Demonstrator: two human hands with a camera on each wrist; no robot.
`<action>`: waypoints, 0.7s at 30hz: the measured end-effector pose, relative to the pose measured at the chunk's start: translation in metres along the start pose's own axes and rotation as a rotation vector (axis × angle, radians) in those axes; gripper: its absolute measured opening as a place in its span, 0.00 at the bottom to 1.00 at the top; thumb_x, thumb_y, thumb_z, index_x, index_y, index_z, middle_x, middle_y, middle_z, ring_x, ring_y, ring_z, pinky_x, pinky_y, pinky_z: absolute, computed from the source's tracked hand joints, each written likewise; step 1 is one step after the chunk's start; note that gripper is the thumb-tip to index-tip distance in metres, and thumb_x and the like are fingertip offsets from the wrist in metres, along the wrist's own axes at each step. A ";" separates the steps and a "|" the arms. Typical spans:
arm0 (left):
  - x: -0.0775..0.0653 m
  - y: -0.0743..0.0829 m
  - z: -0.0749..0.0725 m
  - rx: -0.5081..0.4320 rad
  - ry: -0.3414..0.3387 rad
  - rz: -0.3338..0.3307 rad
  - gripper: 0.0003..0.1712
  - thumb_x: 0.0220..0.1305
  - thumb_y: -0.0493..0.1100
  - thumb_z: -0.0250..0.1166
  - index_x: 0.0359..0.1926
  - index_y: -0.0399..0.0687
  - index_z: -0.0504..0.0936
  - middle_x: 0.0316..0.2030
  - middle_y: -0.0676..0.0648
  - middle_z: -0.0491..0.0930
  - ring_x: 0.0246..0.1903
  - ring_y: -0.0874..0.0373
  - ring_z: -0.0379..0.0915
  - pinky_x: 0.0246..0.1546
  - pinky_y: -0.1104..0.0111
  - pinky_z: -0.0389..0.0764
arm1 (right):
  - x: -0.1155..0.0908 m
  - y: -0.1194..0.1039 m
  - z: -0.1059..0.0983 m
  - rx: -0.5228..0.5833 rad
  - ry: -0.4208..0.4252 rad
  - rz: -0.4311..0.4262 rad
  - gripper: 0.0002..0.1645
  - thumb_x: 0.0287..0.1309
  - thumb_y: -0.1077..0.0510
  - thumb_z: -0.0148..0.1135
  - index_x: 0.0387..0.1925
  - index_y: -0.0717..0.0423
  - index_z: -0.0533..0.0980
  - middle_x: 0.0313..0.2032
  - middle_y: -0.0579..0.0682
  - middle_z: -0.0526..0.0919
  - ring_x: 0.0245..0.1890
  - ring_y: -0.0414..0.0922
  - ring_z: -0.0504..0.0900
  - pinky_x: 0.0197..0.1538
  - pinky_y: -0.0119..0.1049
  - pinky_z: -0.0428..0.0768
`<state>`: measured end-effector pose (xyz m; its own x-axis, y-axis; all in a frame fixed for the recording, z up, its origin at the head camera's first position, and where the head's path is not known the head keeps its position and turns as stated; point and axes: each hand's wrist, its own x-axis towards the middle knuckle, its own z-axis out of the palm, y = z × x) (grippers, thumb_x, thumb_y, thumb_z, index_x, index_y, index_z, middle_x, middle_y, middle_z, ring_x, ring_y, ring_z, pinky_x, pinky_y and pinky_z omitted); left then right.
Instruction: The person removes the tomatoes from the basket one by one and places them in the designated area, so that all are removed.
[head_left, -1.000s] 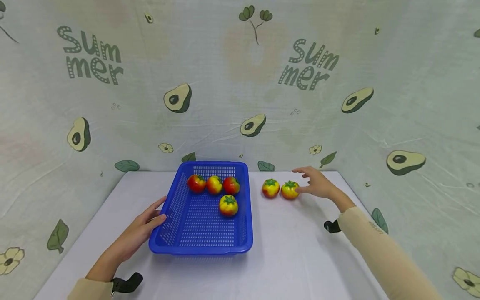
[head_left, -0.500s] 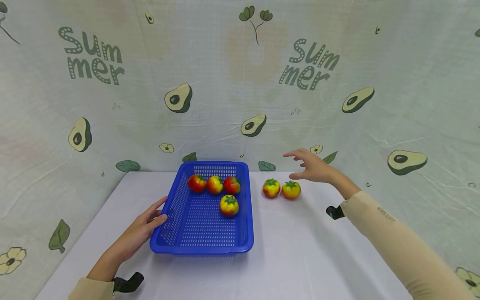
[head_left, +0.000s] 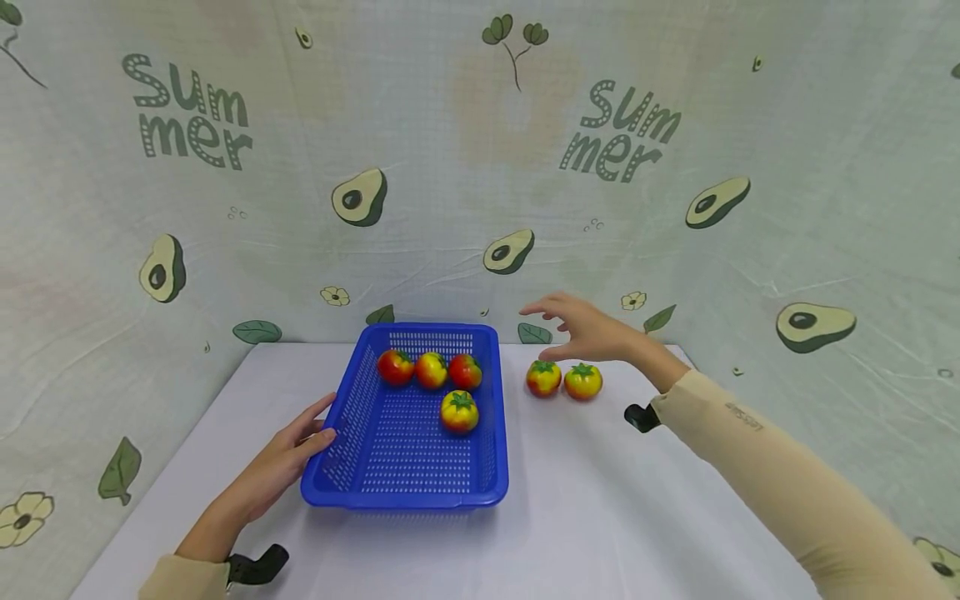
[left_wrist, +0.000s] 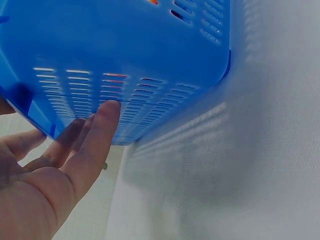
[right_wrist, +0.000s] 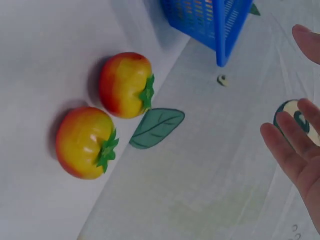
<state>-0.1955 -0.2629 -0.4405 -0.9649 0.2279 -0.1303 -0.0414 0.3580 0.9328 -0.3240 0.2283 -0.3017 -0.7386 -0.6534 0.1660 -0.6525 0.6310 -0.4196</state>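
Observation:
My left hand (head_left: 281,458) grips the left rim of a blue perforated plastic basket (head_left: 405,500), with the thumb over the rim. In the left wrist view, the fingers (left_wrist: 95,145) lie against the basket's outer wall. Inside sit a red-yellow tomato with a green calyx (head_left: 459,412) and three apple-like red and yellow fruits (head_left: 431,371) in a row at the back. My right hand (head_left: 588,329) hovers with parted fingers and holds nothing. Below it, two similar tomatoes, one nearer the basket (head_left: 543,379) and one farther right (head_left: 583,382), stand side by side on the table.
The table (head_left: 592,500) wears a white cover. A pale cloth (head_left: 420,275) printed with avocados, leaves and lettering hangs behind it and along both sides. Black wrist mounts (head_left: 258,565) show below both hands.
My right hand has risen away from the right-hand tomato and moved left, over the other one. The left hand and the basket stay put, and the fruits have not moved.

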 end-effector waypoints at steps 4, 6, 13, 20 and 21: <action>0.001 -0.001 0.000 -0.007 -0.001 -0.007 0.43 0.83 0.55 0.54 0.87 0.59 0.43 0.74 0.31 0.61 0.70 0.36 0.67 0.69 0.42 0.75 | 0.011 -0.011 0.004 0.003 -0.028 -0.029 0.44 0.58 0.55 0.81 0.74 0.46 0.73 0.71 0.53 0.74 0.66 0.54 0.76 0.62 0.53 0.84; 0.002 -0.002 -0.001 -0.008 -0.004 -0.008 0.43 0.83 0.55 0.54 0.87 0.60 0.43 0.74 0.31 0.61 0.70 0.36 0.67 0.69 0.42 0.75 | 0.016 -0.016 0.007 0.000 -0.041 -0.040 0.44 0.58 0.53 0.82 0.74 0.45 0.74 0.71 0.53 0.74 0.66 0.54 0.76 0.63 0.53 0.84; 0.001 -0.001 -0.001 -0.007 0.001 -0.011 0.43 0.83 0.55 0.55 0.87 0.59 0.43 0.74 0.30 0.61 0.70 0.35 0.66 0.69 0.41 0.74 | 0.035 -0.033 0.020 -0.017 -0.102 -0.083 0.43 0.59 0.53 0.81 0.74 0.45 0.73 0.70 0.54 0.74 0.67 0.54 0.75 0.63 0.53 0.83; 0.002 -0.001 -0.002 0.002 0.006 -0.015 0.44 0.83 0.57 0.55 0.87 0.60 0.44 0.74 0.31 0.60 0.72 0.32 0.64 0.69 0.40 0.73 | 0.052 -0.046 0.040 -0.011 -0.182 -0.089 0.43 0.60 0.52 0.80 0.75 0.45 0.72 0.68 0.54 0.74 0.67 0.52 0.75 0.64 0.51 0.83; 0.002 -0.001 -0.002 0.001 0.007 -0.014 0.44 0.83 0.57 0.55 0.87 0.60 0.44 0.74 0.31 0.60 0.72 0.32 0.64 0.70 0.40 0.73 | 0.054 -0.046 0.043 -0.019 -0.190 -0.087 0.43 0.60 0.52 0.80 0.75 0.45 0.72 0.68 0.54 0.73 0.66 0.52 0.74 0.64 0.50 0.83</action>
<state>-0.1983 -0.2645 -0.4412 -0.9661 0.2163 -0.1407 -0.0546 0.3616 0.9307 -0.3260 0.1460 -0.3117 -0.6349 -0.7720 0.0289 -0.7171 0.5750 -0.3940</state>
